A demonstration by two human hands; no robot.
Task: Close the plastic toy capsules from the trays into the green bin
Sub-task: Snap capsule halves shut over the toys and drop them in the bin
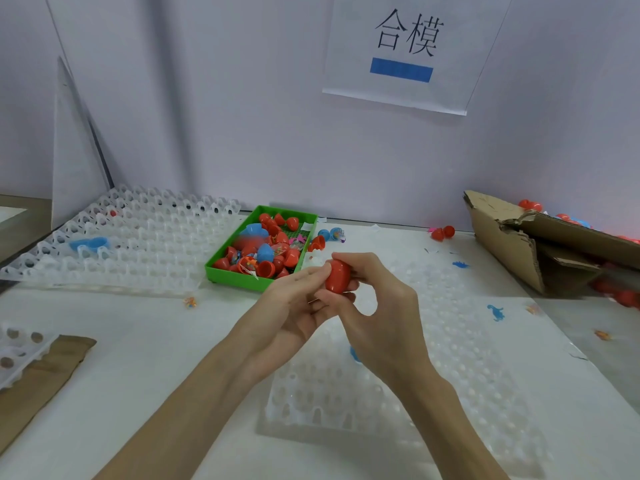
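While both hands pinched the red capsule point(337, 276) above the near tray point(398, 393), left hand point(294, 306) and right hand point(377, 317) apparently pressed it shut (seam hidden); a crooked squeeze could pop it short of the bin point(221, 268).

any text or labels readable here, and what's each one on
"合模": large black characters on the white paper sign hanging on the back wall, above a plain blue bar.
A blue capsule lying right of the green bin has a small printed patch, too small and blurred to read.
Nothing else readable; the red capsule in the hands carries no print.
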